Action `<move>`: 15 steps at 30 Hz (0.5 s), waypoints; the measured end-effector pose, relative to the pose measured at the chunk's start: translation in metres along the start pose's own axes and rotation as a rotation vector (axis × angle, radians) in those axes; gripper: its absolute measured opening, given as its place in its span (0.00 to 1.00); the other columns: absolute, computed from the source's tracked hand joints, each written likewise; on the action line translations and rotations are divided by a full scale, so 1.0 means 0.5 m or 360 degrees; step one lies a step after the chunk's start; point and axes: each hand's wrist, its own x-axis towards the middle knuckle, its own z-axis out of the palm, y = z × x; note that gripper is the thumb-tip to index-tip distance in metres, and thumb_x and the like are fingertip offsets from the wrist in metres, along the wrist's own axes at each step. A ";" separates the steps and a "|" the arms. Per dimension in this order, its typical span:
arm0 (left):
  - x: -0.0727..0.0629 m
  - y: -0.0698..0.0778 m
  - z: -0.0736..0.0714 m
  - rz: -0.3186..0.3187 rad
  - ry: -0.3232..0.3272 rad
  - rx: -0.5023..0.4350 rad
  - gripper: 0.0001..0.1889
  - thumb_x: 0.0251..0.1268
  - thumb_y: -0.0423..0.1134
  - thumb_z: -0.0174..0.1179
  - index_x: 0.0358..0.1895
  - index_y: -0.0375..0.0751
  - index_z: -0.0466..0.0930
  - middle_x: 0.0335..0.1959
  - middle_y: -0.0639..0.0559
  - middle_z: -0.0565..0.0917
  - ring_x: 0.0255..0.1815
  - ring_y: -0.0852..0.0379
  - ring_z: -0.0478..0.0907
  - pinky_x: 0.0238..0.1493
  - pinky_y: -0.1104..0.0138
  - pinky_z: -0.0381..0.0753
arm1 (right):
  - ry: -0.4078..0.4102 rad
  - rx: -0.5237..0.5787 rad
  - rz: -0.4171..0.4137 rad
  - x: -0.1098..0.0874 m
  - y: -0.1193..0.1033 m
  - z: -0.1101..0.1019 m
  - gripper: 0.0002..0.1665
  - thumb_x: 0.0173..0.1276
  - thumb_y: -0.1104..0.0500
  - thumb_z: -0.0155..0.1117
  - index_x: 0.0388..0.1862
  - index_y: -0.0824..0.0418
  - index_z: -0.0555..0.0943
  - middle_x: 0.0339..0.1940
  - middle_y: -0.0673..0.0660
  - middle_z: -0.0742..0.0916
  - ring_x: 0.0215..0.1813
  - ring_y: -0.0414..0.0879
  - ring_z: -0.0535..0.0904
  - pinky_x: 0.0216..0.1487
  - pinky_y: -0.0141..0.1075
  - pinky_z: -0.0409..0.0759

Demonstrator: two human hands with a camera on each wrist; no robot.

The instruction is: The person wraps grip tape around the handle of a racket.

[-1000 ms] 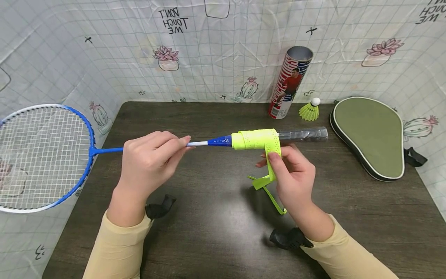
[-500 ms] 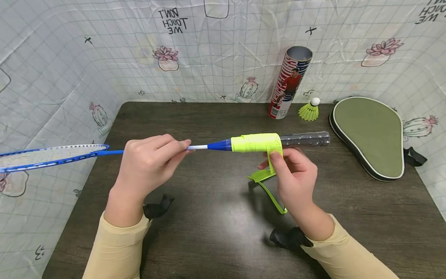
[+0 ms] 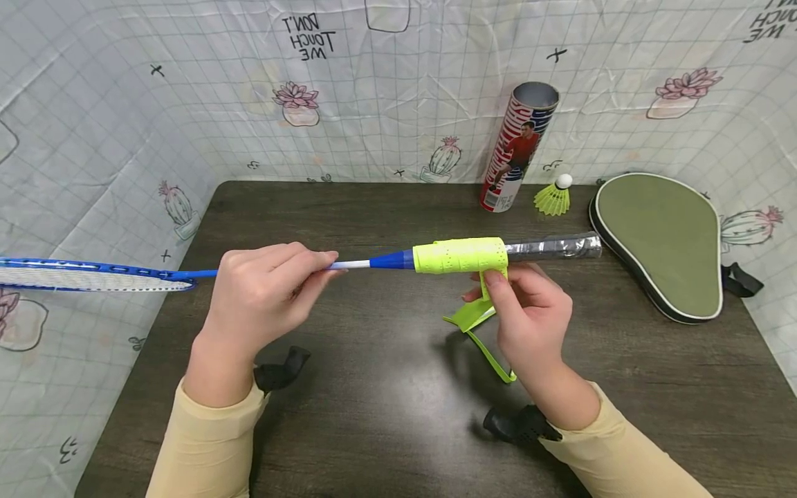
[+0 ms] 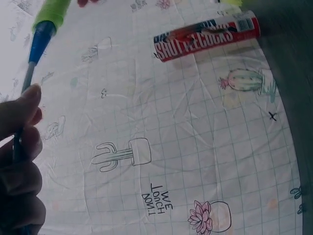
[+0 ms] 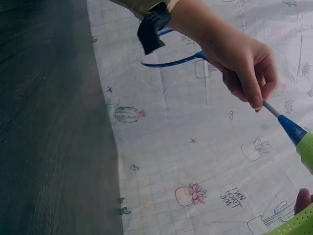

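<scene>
A blue and white badminton racket [image 3: 392, 260] is held level above the table in the head view, its head [image 3: 93, 274] seen nearly edge-on at the left. My left hand [image 3: 264, 294] grips the shaft between thumb and fingers. Yellow-green perforated grip tape [image 3: 459, 255] wraps the front part of the handle; the rear part [image 3: 554, 247] is bare, dark and glossy. Just below the handle, my right hand [image 3: 532, 304] pinches the strip coming off the wrap. The tape's loose tail [image 3: 492, 353] dangles beneath. In the right wrist view the left hand [image 5: 244, 63] shows on the shaft.
A shuttlecock tube [image 3: 519, 146] stands at the back of the dark table [image 3: 373, 415], beside a yellow shuttlecock [image 3: 554, 196]. An olive paddle-shaped case [image 3: 663, 242] lies at the right. Patterned cloth [image 3: 386, 90] hangs behind.
The racket has rolled about its shaft, so its head went from face-on to nearly edge-on. The tape covers slightly more handle, and my right hand has shifted a little right.
</scene>
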 end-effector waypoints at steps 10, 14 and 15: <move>0.003 -0.002 -0.005 0.0034 -0.0041 0.0010 0.03 0.61 0.31 0.72 0.36 0.42 0.90 0.23 0.55 0.83 0.14 0.63 0.73 0.13 0.70 0.66 | 0.0062 -0.0016 -0.0028 0.001 0.001 0.000 0.11 0.68 0.71 0.69 0.28 0.80 0.83 0.29 0.56 0.88 0.24 0.43 0.87 0.27 0.33 0.83; 0.008 0.004 -0.001 0.0000 0.0028 0.0058 0.03 0.67 0.35 0.70 0.34 0.41 0.90 0.23 0.54 0.83 0.17 0.58 0.75 0.15 0.66 0.70 | 0.0015 0.0135 -0.0001 0.000 -0.001 -0.001 0.08 0.68 0.73 0.68 0.31 0.81 0.81 0.29 0.55 0.88 0.25 0.45 0.88 0.29 0.35 0.86; 0.009 0.006 -0.001 -0.0019 0.0035 0.0079 0.05 0.69 0.37 0.69 0.34 0.41 0.90 0.24 0.53 0.83 0.18 0.57 0.76 0.16 0.65 0.71 | 0.0008 0.0156 -0.0002 0.000 -0.001 -0.001 0.08 0.67 0.74 0.67 0.31 0.82 0.80 0.29 0.55 0.88 0.25 0.45 0.88 0.29 0.35 0.86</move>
